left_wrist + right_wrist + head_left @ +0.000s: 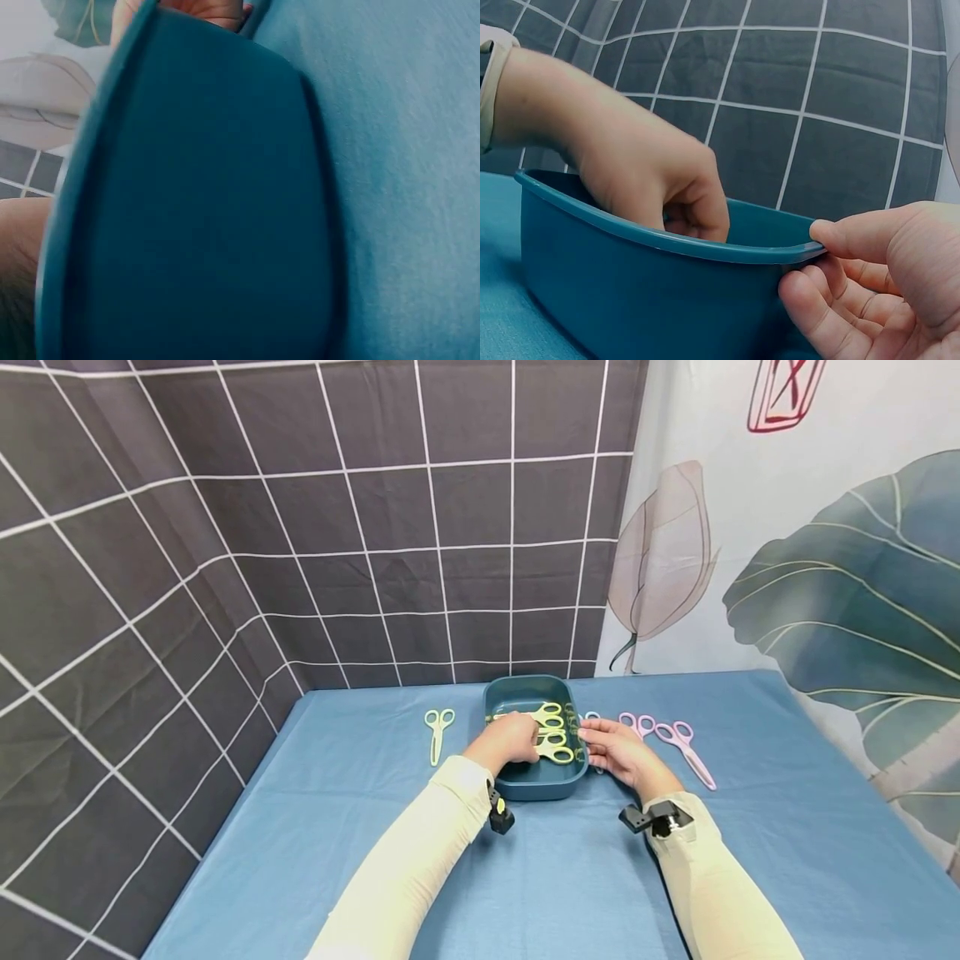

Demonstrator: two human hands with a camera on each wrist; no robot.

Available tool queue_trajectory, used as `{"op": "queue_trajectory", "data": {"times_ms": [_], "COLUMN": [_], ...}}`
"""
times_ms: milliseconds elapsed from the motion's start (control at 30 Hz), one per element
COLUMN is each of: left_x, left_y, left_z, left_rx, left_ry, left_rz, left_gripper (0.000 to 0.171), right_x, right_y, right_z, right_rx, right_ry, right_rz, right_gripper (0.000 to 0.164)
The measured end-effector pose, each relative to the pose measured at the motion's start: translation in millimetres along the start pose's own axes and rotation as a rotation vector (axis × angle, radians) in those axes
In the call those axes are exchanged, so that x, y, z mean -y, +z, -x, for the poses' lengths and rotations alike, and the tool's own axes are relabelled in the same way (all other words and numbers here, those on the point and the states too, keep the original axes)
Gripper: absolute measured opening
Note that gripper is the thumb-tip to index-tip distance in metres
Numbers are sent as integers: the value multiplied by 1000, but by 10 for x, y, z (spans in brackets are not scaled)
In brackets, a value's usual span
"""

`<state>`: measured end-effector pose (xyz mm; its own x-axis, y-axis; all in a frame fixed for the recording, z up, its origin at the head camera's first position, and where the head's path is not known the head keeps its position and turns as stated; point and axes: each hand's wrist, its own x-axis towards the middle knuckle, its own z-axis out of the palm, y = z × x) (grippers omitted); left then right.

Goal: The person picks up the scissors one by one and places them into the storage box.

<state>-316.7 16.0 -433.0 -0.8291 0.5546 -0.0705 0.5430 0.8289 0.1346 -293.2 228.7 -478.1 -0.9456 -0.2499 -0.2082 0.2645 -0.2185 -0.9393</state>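
Note:
A teal plastic bin (536, 791) stands on the table with several yellow-green scissors (555, 750) inside, their handles toward the right. My left hand (512, 739) reaches down into it over the blades. In the right wrist view the left hand (656, 169) has bent fingers, but the bin's wall hides the tips, so any hold on scissors cannot be seen. With thumb on the rim and fingers against the outside, my right hand (900, 277) pinches the bin's right edge. The left wrist view is mostly filled by the bin's outer wall (202, 187).
Left of the bin lies a pair of pale green scissors (437, 735). Right of it are light blue scissors (592, 716), partly covered by the right hand, and two pink pairs, one partly hidden (639, 724) and one whole (682, 743). A dark gridded curtain (465, 577) hangs behind.

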Motion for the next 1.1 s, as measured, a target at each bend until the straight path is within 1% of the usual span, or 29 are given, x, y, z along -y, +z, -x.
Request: {"op": "queue_trajectory", "data": {"times_ms": [200,300,467,633,733,833,967,1100], "left_x": [35,41,32,27,25,26,30,35], "left_y": [93,115,117,125,131,136,139,134], "left_z": [-9,-8,-14,-16,-16,-18,-22,-25], "left_rx": [9,4,-6,-9,-13,-20,-26,-31], "left_ry": [47,55,32,-26,-45,-46,-46,-45], "left_rz": [-36,-48,-33,-2,18,22,19,28], "left_gripper": [24,23,29,35,37,36,30,26], "right_x": [-4,-2,0,3,1,0,8,15], "right_y": [7,15,2,1,3,2,7,8], "right_z": [6,13,11,16,19,20,23,22], "right_rx": [1,-6,-5,3,5,5,5,2], "right_ry": [4,9,5,-3,-1,0,1,1], "right_rz": [-4,-1,-7,-9,-7,-7,-6,-3], "right_gripper": [41,40,42,43,42,41,39,41]}}
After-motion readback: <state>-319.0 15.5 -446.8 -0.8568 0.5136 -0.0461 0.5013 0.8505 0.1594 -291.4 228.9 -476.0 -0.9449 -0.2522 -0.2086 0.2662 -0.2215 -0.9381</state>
